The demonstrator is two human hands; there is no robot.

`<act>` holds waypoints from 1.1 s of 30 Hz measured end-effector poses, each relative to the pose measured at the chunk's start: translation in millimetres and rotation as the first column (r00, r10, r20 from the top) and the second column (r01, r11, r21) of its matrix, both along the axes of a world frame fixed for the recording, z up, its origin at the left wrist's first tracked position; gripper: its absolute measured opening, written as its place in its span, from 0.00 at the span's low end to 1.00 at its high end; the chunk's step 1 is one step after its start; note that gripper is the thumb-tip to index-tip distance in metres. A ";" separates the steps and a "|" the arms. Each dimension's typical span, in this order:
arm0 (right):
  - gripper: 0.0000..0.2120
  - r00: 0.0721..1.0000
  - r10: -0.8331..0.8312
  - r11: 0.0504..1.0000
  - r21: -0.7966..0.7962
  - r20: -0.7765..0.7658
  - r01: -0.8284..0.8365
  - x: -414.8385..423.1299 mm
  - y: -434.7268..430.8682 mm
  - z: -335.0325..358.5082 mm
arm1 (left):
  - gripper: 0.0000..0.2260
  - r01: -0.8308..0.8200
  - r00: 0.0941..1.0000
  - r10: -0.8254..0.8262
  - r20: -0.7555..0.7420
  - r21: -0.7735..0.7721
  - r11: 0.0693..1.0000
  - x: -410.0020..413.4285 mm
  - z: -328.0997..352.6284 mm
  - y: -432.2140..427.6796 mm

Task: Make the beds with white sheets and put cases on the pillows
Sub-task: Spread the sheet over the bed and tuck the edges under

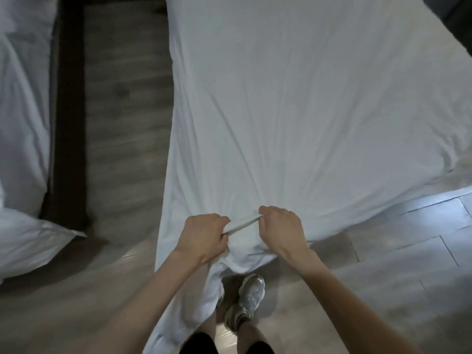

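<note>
Wooden floor [127, 98] flanks the white sheet [306, 98], spread yet untucked, its near hem pinched by left hand [204, 233] and right hand [283, 228]; tucking and pillowcases seemingly remain.

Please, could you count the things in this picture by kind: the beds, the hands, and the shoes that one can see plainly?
Beds: 2, the near bed and the second bed
Hands: 2, the left hand and the right hand, both gripping the white sheet
Shoes: 1, the grey shoe
Total: 5
</note>
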State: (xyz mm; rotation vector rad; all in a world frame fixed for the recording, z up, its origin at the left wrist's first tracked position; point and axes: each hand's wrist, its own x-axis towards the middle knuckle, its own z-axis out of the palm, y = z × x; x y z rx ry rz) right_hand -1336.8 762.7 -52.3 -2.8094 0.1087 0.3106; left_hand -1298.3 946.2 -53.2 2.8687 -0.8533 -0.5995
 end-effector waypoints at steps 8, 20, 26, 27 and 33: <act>0.28 0.921 -0.011 0.997 0.067 -0.389 0.040 -36.1 -22.5 -10.2 | 0.32 0.121 0.980 -0.050 -0.193 0.375 0.919 -10.2 -19.4 5.6; 0.24 0.995 -0.075 0.996 0.059 0.062 0.071 23.1 60.7 123.1 | 0.28 0.024 0.988 -0.016 0.152 -0.049 0.998 56.6 113.3 106.2; 0.22 0.967 -0.064 0.997 0.053 0.247 0.052 85.1 147.4 207.6 | 0.28 0.094 0.913 -0.046 0.406 -0.099 0.991 129.7 217.4 204.3; 0.22 0.960 -0.056 0.998 0.045 0.273 0.045 97.8 159.4 221.0 | 0.28 0.096 0.895 -0.044 0.444 -0.095 0.991 143.2 232.1 219.1; 0.22 0.938 -0.019 1.000 0.016 0.346 0.015 186.9 206.8 279.1 | 0.28 0.060 0.844 0.013 0.536 -0.120 0.991 224.6 299.3 277.7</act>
